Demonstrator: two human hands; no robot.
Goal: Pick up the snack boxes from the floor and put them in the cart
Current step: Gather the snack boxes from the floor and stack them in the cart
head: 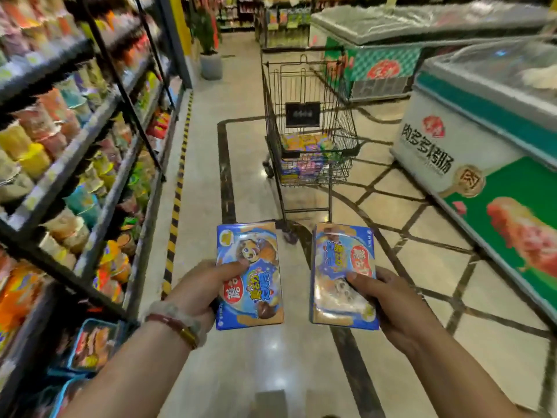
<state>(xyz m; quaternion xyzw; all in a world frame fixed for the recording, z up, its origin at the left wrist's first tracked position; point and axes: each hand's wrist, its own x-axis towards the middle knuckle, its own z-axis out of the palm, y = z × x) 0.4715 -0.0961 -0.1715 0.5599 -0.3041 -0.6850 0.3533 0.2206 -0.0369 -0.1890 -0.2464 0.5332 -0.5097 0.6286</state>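
I hold two blue snack boxes out in front of me above the floor. My left hand [196, 292] grips one snack box [259, 285] by its left edge, thumb across the printed front. The other snack box [337, 260] is in my right hand [388, 300], which grips its right edge with the thumb on top. Straight ahead in the aisle stands a black wire shopping cart [310, 95]. Several colourful boxes lie in its basket. The cart is well beyond both hands.
Stocked shelves [75, 152] run along the left, edged by a yellow-black floor stripe [177, 188]. Chest freezers [488, 137] line the right side. A potted plant [209, 60] stands far down the aisle. Blue bins sit at lower left.
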